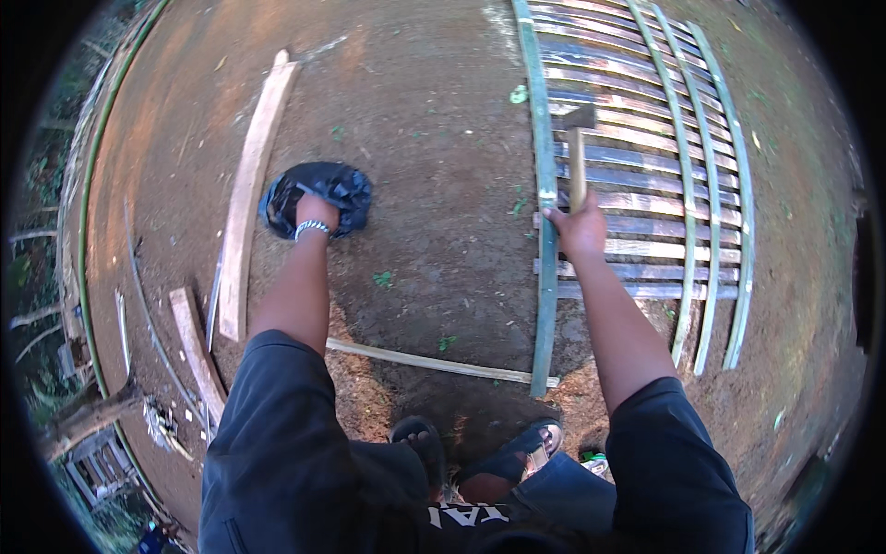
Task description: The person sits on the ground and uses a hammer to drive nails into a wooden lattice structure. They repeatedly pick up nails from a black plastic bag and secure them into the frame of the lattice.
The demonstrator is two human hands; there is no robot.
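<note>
Right hand (pixel 580 231) grips hammer (pixel 578 148) over bamboo panel (pixel 646 185); left hand (pixel 314 210) in black bag (pixel 318 189).

You have one camera, up on your head, looking straight down at the dirt ground (pixel 434 166). It sits far above your hands, so your arms come in from the bottom edge. Its round lens bends everything near the edges.
</note>
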